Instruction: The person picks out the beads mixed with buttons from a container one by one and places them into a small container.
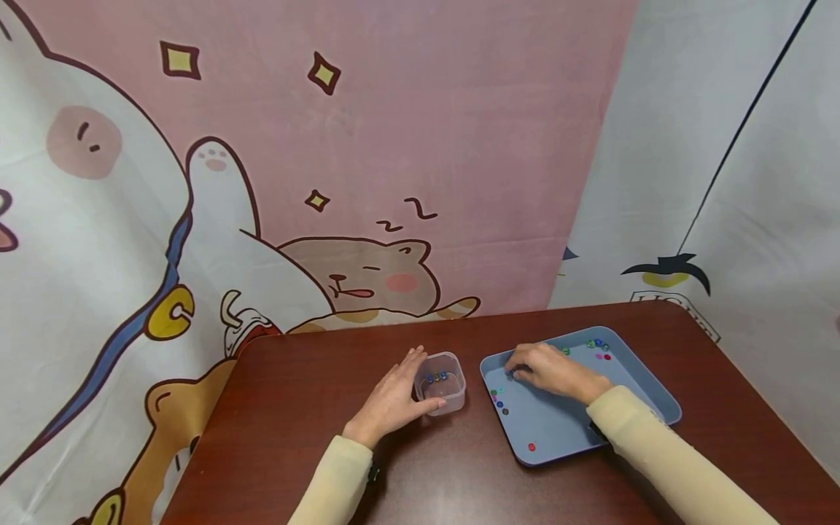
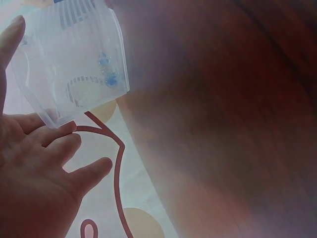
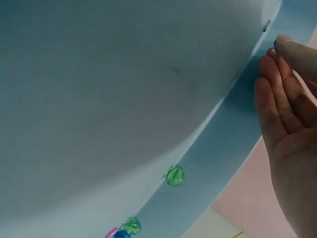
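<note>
My left hand (image 1: 392, 401) holds a small clear plastic box (image 1: 454, 402) on the table, fingers along its left side and thumb at the near side. Several blue and greenish marbles (image 1: 436, 377) lie in a row inside the box. Over the left part of a blue-grey tray (image 1: 558, 430) is my right hand (image 1: 550, 370). Its thumb and index finger pinch a small bluish marble (image 3: 276, 45), mostly covered by the fingertips. In the right wrist view a green marble (image 3: 174, 176) lies by the tray's wall.
More marbles (image 1: 597, 343) and pink and red pieces (image 1: 607, 357) sit in the tray's far corner. Others, including a blue marble (image 1: 499, 404), line its left side, and a red piece (image 1: 531, 447) lies near its front corner. Behind the brown table (image 1: 315, 408) hangs a cartoon-printed cloth (image 1: 459, 146).
</note>
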The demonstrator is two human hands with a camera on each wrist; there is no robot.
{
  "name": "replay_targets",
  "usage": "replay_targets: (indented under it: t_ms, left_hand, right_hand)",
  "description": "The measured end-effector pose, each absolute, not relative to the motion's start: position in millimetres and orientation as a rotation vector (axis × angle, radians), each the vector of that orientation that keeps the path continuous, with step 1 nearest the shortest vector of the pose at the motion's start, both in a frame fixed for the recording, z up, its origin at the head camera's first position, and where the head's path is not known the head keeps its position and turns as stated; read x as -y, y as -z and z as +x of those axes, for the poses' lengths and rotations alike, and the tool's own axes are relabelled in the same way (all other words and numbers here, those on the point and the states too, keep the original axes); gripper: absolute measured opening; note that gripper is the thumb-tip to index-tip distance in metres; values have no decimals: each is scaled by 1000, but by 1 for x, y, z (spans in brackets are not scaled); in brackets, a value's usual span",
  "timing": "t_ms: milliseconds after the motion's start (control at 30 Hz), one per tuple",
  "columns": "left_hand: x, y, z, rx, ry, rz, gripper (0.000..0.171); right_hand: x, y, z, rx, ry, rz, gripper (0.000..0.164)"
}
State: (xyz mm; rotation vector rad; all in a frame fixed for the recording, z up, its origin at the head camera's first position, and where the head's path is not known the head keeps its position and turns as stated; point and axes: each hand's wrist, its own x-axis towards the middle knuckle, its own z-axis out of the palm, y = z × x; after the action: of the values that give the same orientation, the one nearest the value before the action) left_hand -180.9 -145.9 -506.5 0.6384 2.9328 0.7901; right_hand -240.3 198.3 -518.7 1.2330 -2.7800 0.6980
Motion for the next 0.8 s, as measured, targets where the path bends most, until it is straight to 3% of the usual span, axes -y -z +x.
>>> replay_targets:
  t_ms: [800]
  left_hand:
    - [146, 506, -181, -2934, -798, 650, 97]
  right_hand:
    - [-191, 488, -235, 2671, -798, 1180, 17]
